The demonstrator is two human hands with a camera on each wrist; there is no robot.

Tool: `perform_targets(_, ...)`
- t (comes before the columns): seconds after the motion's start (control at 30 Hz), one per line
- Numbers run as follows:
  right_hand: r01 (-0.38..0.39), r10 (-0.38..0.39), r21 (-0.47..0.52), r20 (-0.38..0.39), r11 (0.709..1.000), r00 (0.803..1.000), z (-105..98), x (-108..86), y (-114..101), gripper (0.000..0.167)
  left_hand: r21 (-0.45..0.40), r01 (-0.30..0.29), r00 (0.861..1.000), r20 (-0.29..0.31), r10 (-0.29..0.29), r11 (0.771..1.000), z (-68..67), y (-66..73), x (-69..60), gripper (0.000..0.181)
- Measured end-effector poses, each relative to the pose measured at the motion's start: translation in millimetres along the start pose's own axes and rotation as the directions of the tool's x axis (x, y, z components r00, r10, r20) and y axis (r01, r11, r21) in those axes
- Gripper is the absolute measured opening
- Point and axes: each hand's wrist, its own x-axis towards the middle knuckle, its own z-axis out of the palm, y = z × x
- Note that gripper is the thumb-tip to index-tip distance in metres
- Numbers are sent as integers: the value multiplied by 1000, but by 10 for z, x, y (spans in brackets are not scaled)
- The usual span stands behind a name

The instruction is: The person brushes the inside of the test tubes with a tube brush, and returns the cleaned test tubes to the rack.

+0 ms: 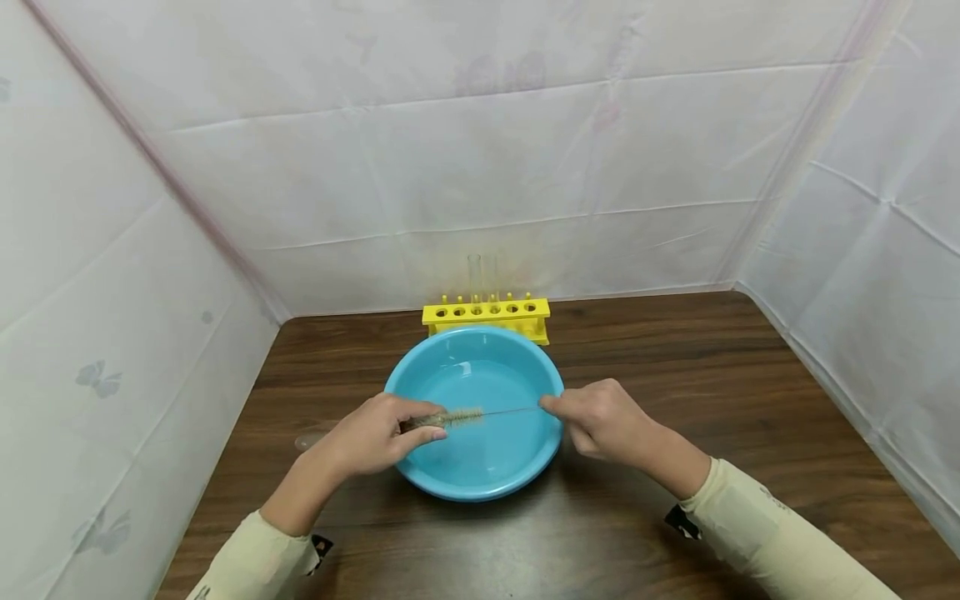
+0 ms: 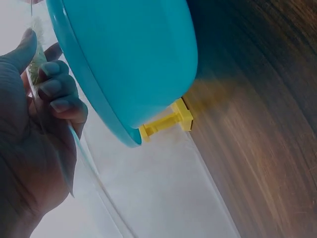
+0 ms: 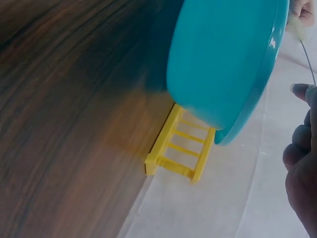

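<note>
Over the blue basin, my left hand grips a clear test tube, its rounded end showing behind the wrist. Out of the tube's mouth comes a test tube brush, some pale bristles outside and some inside the glass. The left wrist view shows fingers curled round the tube, with bristles near the thumb. At the basin's right rim, my right hand pinches the brush's thin wire, stretched level between both hands. The right wrist view shows that hand only partly.
Behind the basin stands a yellow test tube rack with two clear tubes upright in it. Shallow water appears to lie in the basin. A dark wooden table carries everything, with white sheeting at the back and both sides.
</note>
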Motion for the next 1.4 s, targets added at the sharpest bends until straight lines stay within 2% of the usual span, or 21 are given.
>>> perform_targets(0.1,-45,43,61,27,997,999,-4,18,-25,39,47,19,999,-37,-17,999,-7,33,-22,47)
perform_targets(0.2,-118,109,102,92,988,990,-35,51,-69,36,71,18,998,-68,-13,997,10,55,-37,45)
perform_targets(0.3,-204,179,136,177,969,968,-45,112,-139,31,89,1,994,-108,9,996,58,72,-54,41)
perform_targets(0.47,-258,204,157,296,953,933,31,254,-247,22,147,-68,989,-119,86,987,154,142,-16,39)
perform_targets(0.53,-285,222,163,322,945,921,52,306,-273,20,165,-90,987,-118,110,982,174,175,13,40)
perform_targets(0.7,-346,256,207,363,915,896,134,406,-320,19,197,-99,979,-158,131,975,209,217,42,35)
perform_targets(0.77,-341,243,224,374,913,895,191,448,-353,20,197,-124,976,-152,155,973,240,230,69,34)
perform_targets(0.87,-312,211,244,367,918,906,281,520,-413,19,188,-159,975,-124,184,969,291,261,119,35)
perform_targets(1.0,-286,195,250,333,925,923,383,597,-476,22,198,-164,974,-122,190,967,336,291,152,34)
perform_targets(1.13,-313,227,279,299,908,927,448,623,-506,27,220,-171,968,-143,205,960,354,302,168,33)
perform_targets(1.3,-355,278,326,259,876,925,489,632,-525,23,243,-166,966,-157,207,956,365,310,176,33)
perform_targets(1.4,-351,291,331,217,876,932,514,629,-533,22,258,-150,965,-173,199,954,363,312,175,33)
